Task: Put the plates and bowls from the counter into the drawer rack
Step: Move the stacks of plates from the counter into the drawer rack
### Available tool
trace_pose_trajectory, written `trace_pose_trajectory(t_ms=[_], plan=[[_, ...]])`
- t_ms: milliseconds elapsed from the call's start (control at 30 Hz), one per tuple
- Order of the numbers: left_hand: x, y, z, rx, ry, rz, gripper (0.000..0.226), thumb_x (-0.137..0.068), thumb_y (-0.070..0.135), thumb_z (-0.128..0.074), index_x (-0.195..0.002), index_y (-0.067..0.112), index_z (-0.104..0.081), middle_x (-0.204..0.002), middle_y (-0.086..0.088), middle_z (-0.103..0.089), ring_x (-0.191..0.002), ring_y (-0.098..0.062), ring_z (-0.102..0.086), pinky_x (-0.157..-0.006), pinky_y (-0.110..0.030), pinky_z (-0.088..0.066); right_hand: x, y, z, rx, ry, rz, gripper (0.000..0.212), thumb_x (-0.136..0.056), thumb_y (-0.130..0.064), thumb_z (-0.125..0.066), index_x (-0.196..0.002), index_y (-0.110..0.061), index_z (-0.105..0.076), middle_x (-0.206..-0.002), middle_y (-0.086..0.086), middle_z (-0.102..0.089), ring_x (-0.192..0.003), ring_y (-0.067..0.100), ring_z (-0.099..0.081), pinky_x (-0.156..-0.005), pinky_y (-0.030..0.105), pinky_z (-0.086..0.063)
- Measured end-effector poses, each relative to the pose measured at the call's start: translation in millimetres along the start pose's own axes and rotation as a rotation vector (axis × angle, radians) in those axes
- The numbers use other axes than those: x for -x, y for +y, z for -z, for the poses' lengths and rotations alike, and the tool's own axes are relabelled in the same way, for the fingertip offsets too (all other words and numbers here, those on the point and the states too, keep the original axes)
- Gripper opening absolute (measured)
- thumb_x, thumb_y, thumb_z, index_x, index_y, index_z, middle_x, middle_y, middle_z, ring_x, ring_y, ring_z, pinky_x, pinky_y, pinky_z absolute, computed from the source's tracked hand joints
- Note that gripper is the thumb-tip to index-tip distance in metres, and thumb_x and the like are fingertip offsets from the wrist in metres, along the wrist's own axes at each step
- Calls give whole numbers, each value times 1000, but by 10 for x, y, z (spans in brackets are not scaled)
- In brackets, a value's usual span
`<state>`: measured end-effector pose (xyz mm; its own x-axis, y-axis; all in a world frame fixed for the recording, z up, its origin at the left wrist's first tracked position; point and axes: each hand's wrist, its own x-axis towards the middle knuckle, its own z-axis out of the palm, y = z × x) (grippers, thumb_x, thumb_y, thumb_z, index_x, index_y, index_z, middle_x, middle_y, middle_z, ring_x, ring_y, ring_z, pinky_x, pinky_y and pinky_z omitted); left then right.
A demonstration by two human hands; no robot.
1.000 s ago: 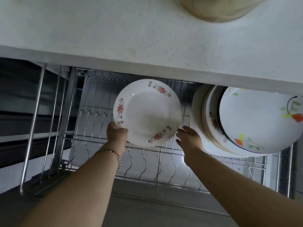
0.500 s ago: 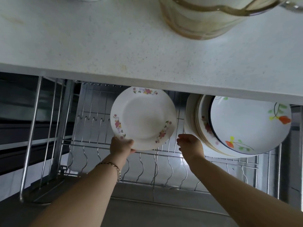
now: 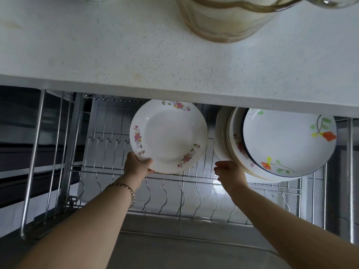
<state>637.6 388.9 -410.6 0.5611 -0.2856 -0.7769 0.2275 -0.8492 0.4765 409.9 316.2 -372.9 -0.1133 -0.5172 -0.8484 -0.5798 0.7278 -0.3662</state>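
A white plate with pink flowers (image 3: 168, 135) stands on edge over the wire drawer rack (image 3: 180, 177), its top just under the counter edge. My left hand (image 3: 137, 166) grips its lower left rim. My right hand (image 3: 229, 172) hovers, fingers loosely curled and holding nothing, at the lower left of a row of upright plates (image 3: 287, 144) slotted in the rack's right side; the front one has orange flowers. Whether it touches them I cannot tell.
The white speckled counter (image 3: 136, 55) overhangs the rack. A beige ribbed container (image 3: 223, 18) stands on it at the top, a glass item (image 3: 334, 1) at the top right corner. Steel rails (image 3: 33, 160) frame the drawer's left side.
The flowered plate has turned clockwise and my left hand has shifted along its rim to the lower left. My right hand drew back from the plate toward the row of plates.
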Motion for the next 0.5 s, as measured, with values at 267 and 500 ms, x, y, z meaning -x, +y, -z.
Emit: trace_pose_trajectory(t_ms=[267, 500], plan=[[189, 43, -198, 57, -8, 41, 29, -84, -6, -56, -113, -11, -54, -110, -22, -60, -88, -32, -61, -41, -15, -53, -15, 82, 42, 21, -19, 10, 31, -87, -2, -50, -113, -11, -66, -93, 4, -61, -85, 23, -55, -82, 32, -47], [456, 159, -269, -339, 128, 90, 46, -90, 20, -55, -126, -4, -40, -124, -24, -55, -98, -33, -62, -76, -37, -57, 106, 218, 270, 95, -108, -6, 25, -85, -3, -50, -98, -13, -68, -84, 3, -62, -84, 23, -55, -78, 32, -45]])
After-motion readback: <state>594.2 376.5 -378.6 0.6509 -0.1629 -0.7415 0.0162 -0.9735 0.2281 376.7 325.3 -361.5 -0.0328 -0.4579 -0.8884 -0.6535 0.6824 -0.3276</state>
